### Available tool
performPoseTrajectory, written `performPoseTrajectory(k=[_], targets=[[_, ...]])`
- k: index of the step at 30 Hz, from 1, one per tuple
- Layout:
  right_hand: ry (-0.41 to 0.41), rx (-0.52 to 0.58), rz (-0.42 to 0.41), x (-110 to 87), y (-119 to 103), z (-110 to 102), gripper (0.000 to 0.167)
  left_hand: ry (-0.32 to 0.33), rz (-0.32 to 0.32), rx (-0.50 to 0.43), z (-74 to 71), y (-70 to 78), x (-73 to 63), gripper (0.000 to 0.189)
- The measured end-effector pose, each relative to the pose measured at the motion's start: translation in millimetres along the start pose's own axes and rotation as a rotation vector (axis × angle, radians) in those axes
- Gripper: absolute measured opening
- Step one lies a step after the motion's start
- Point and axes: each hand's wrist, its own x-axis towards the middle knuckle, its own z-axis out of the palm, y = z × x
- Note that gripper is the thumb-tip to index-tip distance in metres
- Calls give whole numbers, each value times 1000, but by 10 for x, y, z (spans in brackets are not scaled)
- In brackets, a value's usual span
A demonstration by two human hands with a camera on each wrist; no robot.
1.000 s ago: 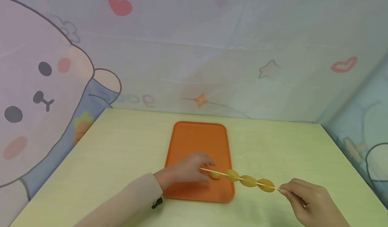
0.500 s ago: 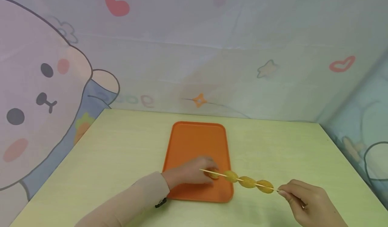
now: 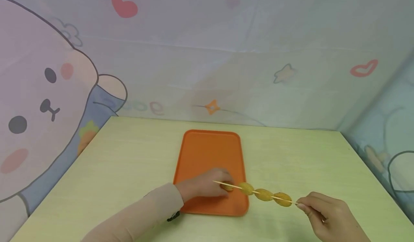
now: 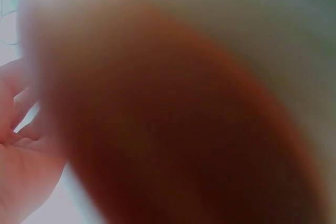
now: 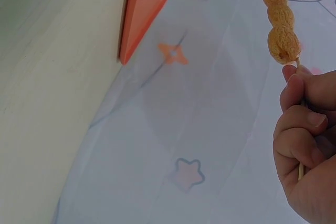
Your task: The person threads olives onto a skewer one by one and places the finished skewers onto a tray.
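In the head view my right hand (image 3: 330, 213) pinches the end of a thin wooden skewer (image 3: 237, 187). Three yellow-brown, wrinkled food balls (image 3: 263, 196) are threaded on it, and its bare tip points left, passing before my left hand in this view. My left hand (image 3: 210, 182), reaching over the orange tray (image 3: 210, 148), grips a loose ball (image 3: 226, 187) between thumb and fingers. The right wrist view shows my curled right fingers (image 5: 296, 135) round the stick, below the skewered balls (image 5: 283, 40). A blurred dark orange-brown shape covers most of the left wrist view.
The tray lies on a pale yellow-green table (image 3: 291, 156). Behind the table hangs a printed cloth (image 3: 194, 55) with a cartoon bear (image 3: 38, 73), hearts and stars. A dark band (image 3: 173, 216) shows under my left sleeve (image 3: 161, 199).
My left hand has moved slightly right, and its fingers have closed on the loose ball. The right hand and skewer have hardly moved.
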Motion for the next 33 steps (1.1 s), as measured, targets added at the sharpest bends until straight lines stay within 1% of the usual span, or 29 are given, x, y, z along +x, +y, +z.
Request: performPoseTrajectory(k=[1, 5, 8, 13, 16, 20, 22, 23, 26, 29, 33], targets=[[-1, 0, 0, 1, 4, 1, 36, -1, 6, 7, -5, 1, 0, 10], [-3, 8, -11, 6, 24, 6, 36, -6, -10, 34, -20, 11, 9, 12], [2, 17, -26, 12, 36, 12, 36, -1, -8, 47, -20, 6, 15, 12], [14, 44, -54, 33, 57, 32, 34, 10, 24, 28, -27, 2, 8, 8], [13, 58, -67, 47, 69, 45, 31, 33, 46, 11, -48, -3, -17, 4], [7, 47, -64, 67, 85, 50, 30, 83, 41, -47, -131, -1, -84, 7], [3, 24, -62, 84, 96, 48, 30, 111, 47, -55, -199, 10, -126, 12], [3, 20, -61, 95, 102, 47, 30, 122, 40, -54, -236, 17, -150, 15], [-4, 36, -64, 141, 125, 52, 27, 160, 61, -39, -347, 51, -234, 18], [-8, 61, -61, 199, 144, 61, 25, 185, 72, -68, -440, 91, -330, 18], [-16, 56, -55, 282, 162, 75, 26, 208, 84, -111, -511, 129, -454, 14]])
